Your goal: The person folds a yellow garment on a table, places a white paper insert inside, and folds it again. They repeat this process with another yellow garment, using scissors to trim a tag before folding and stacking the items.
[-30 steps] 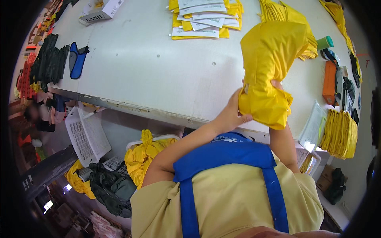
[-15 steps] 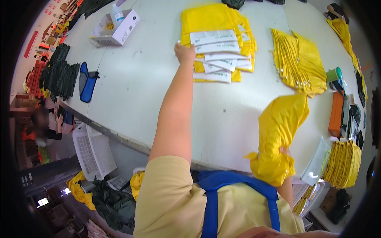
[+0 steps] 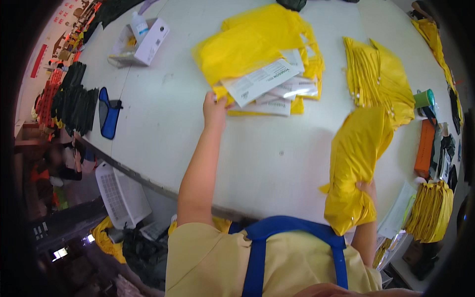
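My left hand [image 3: 214,109] pinches the near-left corner of a clear plastic bag [image 3: 232,57] with folded yellow material and a white printed insert inside. That bag lies slanted over a stack of similar yellow packages [image 3: 277,22], partly lifted off it. On the right, my right hand [image 3: 367,190] is closed around a folded yellow garment [image 3: 357,143], which droops over the table's near edge. The garment hides part of that hand's fingers. Beyond its far end lies a fanned pile of folded yellow garments [image 3: 381,79].
A white box [image 3: 148,49] with a bottle stands at the far left, near a blue pouch [image 3: 109,114] and dark folded stacks [image 3: 74,99]. At right are a green cylinder [image 3: 424,99], an orange box [image 3: 424,148] and more yellow stacks [image 3: 430,210]. A white basket [image 3: 121,193] stands below the table edge.
My left hand has drawn the top package toward me and to the left, turning it aslant on the stack. My right hand still holds the yellow garment, now a little farther right.
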The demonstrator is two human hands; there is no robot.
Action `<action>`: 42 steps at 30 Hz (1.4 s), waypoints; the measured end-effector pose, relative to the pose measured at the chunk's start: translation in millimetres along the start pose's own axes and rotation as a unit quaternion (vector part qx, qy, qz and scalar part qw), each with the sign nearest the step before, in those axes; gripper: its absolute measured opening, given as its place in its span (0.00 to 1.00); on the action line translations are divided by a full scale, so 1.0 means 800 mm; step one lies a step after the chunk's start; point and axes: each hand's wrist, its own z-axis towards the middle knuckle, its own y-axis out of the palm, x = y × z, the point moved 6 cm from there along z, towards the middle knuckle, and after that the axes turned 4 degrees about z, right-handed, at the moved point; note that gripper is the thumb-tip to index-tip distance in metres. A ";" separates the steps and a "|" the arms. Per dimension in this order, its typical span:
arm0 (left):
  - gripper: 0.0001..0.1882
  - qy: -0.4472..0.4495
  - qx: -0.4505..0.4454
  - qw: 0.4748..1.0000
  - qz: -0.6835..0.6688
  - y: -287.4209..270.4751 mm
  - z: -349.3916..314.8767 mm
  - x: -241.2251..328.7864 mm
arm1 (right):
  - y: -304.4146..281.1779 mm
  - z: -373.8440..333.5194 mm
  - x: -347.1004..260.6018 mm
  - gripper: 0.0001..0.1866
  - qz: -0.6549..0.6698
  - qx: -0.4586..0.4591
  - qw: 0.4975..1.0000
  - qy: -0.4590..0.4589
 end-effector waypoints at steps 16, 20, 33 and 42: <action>0.17 -0.110 0.162 0.980 -0.042 -0.135 -0.406 -0.186 | 0.129 0.009 0.110 0.35 -0.325 -0.211 0.921 0.052; 0.22 -0.326 0.050 0.941 0.077 -0.129 -0.452 -0.175 | 0.101 0.017 0.139 0.33 -0.375 -0.167 0.911 0.035; 0.16 0.314 -0.210 0.694 0.612 -0.086 -0.372 -0.111 | 0.117 -0.049 0.068 0.36 -0.674 -0.254 0.688 -0.086; 0.25 0.393 -0.136 0.733 0.538 -0.063 -0.372 -0.002 | 0.152 -0.068 0.134 0.32 -0.700 -0.478 0.529 -0.046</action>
